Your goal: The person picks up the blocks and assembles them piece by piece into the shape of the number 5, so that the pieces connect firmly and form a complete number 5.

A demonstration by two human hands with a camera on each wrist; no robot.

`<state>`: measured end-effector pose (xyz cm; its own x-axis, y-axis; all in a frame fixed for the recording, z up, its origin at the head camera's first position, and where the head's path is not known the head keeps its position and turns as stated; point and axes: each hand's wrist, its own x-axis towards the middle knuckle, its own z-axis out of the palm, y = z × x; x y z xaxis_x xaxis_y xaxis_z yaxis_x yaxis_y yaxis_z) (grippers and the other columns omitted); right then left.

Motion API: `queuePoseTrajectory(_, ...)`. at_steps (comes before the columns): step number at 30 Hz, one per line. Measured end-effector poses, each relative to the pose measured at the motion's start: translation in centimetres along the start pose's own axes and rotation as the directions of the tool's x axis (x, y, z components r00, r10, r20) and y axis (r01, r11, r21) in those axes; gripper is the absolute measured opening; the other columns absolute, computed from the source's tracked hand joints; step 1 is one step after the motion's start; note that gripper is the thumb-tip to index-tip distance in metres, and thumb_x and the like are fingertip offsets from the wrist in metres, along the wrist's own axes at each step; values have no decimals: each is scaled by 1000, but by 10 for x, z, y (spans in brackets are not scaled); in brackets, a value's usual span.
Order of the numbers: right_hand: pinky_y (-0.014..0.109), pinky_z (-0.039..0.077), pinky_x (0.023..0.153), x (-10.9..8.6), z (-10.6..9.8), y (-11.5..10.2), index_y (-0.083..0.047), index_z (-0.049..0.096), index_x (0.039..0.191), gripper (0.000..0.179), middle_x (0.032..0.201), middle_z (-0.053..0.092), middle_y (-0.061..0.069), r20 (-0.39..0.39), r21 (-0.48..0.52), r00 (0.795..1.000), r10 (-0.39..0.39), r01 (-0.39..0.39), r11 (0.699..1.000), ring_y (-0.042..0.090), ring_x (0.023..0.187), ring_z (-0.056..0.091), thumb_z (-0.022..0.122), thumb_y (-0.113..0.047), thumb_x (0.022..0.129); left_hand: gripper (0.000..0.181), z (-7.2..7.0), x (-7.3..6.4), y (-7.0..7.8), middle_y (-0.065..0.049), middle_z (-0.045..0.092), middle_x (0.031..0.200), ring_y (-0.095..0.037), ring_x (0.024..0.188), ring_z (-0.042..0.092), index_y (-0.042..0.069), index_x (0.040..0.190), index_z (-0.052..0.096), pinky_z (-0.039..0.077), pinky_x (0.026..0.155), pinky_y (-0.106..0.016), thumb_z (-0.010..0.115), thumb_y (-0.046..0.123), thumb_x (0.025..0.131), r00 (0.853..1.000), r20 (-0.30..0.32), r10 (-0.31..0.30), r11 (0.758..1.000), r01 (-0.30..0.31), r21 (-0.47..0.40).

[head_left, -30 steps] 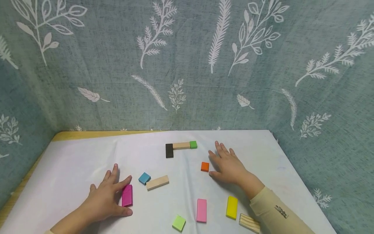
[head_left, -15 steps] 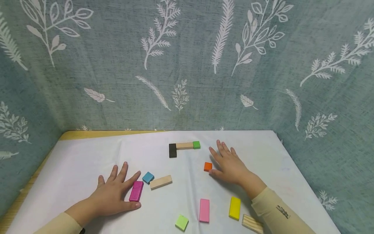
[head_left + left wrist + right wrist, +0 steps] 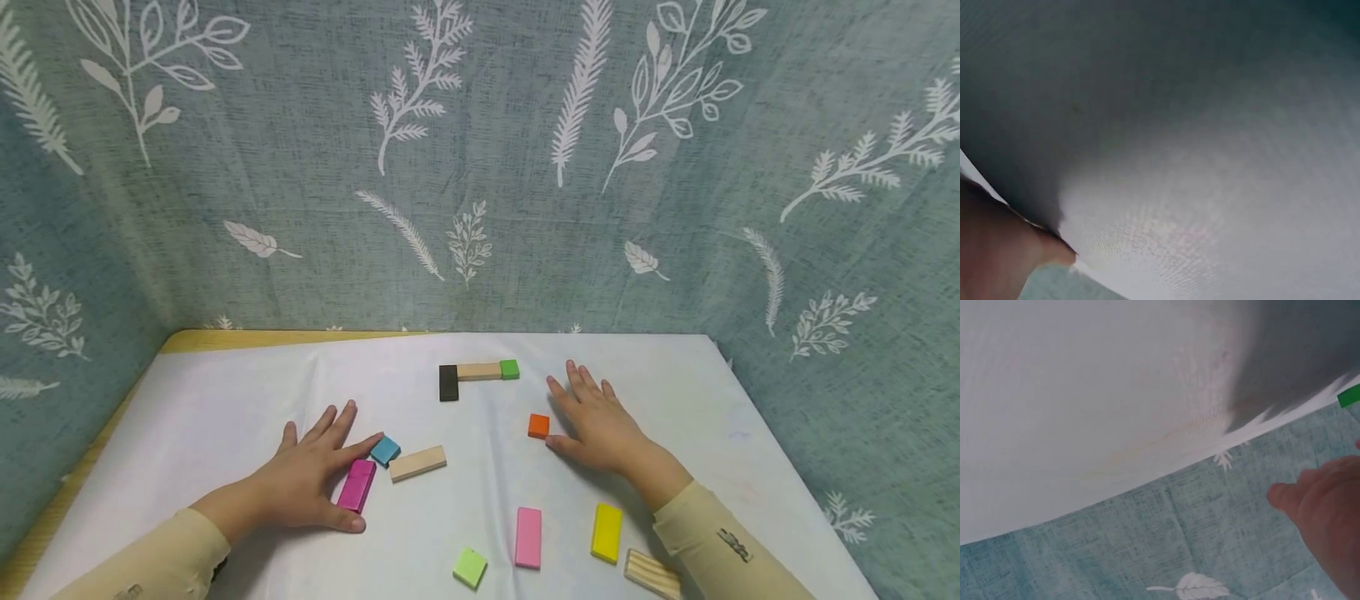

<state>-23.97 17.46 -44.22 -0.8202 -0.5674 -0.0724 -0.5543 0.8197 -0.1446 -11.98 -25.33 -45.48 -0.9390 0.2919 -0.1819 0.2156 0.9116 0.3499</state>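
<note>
My left hand (image 3: 311,471) lies over the white sheet with its fingers spread. A magenta block (image 3: 357,486) sits between its thumb and index finger, slightly turned. The index fingertip reaches the edge of a small blue block (image 3: 386,451); whether it touches cannot be told. A plain wooden block (image 3: 417,463) lies just right of the blue one. My right hand (image 3: 600,429), fingers extended, has its thumb tip beside a small orange block (image 3: 538,426). The left wrist view shows only part of a hand (image 3: 997,250); the right wrist view catches some fingers (image 3: 1329,506).
At the back, a black block (image 3: 448,383), a wooden block (image 3: 480,372) and a green block (image 3: 510,369) form a row. Nearer lie lime (image 3: 470,567), pink (image 3: 528,538), yellow (image 3: 607,533) and striped wooden (image 3: 652,573) blocks. Patterned cloth (image 3: 315,167) surrounds the table.
My left hand has moved right and slightly away from me. The magenta block has shifted the same way and turned, ending closer to the blue block. My right hand has stayed almost still.
</note>
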Motion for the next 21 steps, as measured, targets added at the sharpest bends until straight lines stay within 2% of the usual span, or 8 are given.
queuePoseTrajectory(3, 66, 17, 121, -1, 1, 2, -18, 24, 162, 90, 169, 8, 20, -7, -1, 1000, 3, -3, 1000, 40, 156, 11, 68, -52, 92, 107, 0, 2, -1, -16, 12, 170, -50, 153, 11, 45, 149, 47, 2, 102, -89, 75, 85, 54, 999, -17, 30, 999, -30, -28)
queuePoseTrajectory(6, 66, 17, 121, -2, -1, 1, -18, 25, 162, 90, 169, 9, 20, -12, 15, 1000, -1, 1, 1000, 40, 156, 12, 69, -52, 91, 102, -3, 1, -1, -15, 12, 170, -50, 153, 12, 45, 144, 53, 3, 100, -90, 78, 83, 53, 999, -36, 32, 998, -34, -59)
queuePoseTrajectory(9, 65, 17, 122, -1, -2, 0, -19, 23, 162, 90, 169, 8, 19, 0, 16, 1000, -5, 5, 1000, 39, 157, 11, 68, -53, 92, 102, -9, -2, -1, -17, 12, 170, -52, 152, 16, 43, 143, 56, 7, 98, -91, 80, 82, 52, 995, -95, 13, 998, -19, -66)
queuePoseTrajectory(11, 65, 17, 122, 0, -2, 0, -18, 23, 162, 90, 169, 9, 20, 3, 5, 1000, -12, 12, 1000, 39, 157, 11, 68, -53, 92, 105, -16, 2, 2, -18, 11, 170, -53, 150, 18, 38, 145, 55, 10, 97, -91, 81, 81, 53, 987, -159, 5, 998, -16, -65)
queuePoseTrajectory(13, 64, 17, 122, 1, -3, 0, -19, 22, 162, 90, 169, 8, 19, 10, -5, 1000, -6, 6, 1000, 38, 157, 10, 67, -53, 92, 107, -26, 13, 12, -19, 8, 170, -51, 151, 18, 35, 148, 51, 12, 100, -89, 83, 77, 55, 978, -208, -14, 998, -1, -69)
queuePoseTrajectory(15, 64, 17, 122, 2, -3, 1, -19, 22, 162, 91, 169, 8, 19, 10, -4, 1000, 0, 0, 1000, 38, 157, 10, 68, -53, 92, 107, -34, 31, 28, -19, 4, 170, -48, 153, 16, 34, 151, 47, 13, 103, -87, 82, 75, 59, 973, -228, -27, 997, 10, -72)
queuePoseTrajectory(18, 64, 16, 122, 1, -3, -2, -19, 22, 162, 91, 169, 8, 19, 6, 8, 1000, 6, -6, 1000, 39, 157, 11, 68, -52, 92, 110, -36, 60, 53, -19, -1, 170, -44, 155, 12, 34, 154, 42, 13, 108, -84, 79, 78, 61, 978, -203, -55, 998, 46, -53)
queuePoseTrajectory(21, 65, 17, 122, 1, -4, -5, -18, 23, 162, 90, 169, 9, 20, -7, 20, 1000, -10, 10, 1000, 40, 157, 11, 68, -51, 92, 113, -28, 81, 67, -18, -6, 170, -44, 156, 9, 35, 156, 39, 12, 109, -83, 74, 85, 60, 984, -155, -88, 996, 84, -30)
